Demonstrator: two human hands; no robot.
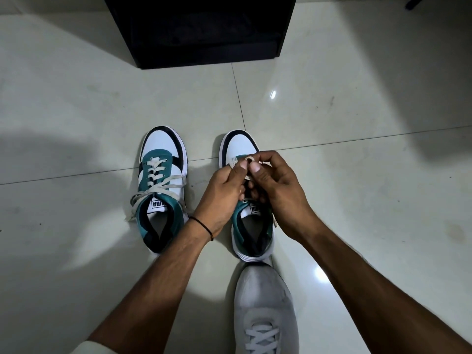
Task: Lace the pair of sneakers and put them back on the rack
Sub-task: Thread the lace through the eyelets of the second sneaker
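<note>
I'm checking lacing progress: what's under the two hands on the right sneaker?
A pale lace pinched by the left hand and right hand. The right sneaker eyelets beneath are covered, so lacing progress can't be seen.

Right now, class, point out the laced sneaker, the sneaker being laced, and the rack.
laced sneaker (pixel 163 149), head view, on its white toe.
sneaker being laced (pixel 238 144), head view, on its white toe.
rack (pixel 201 58), head view, on its black base edge.
</note>
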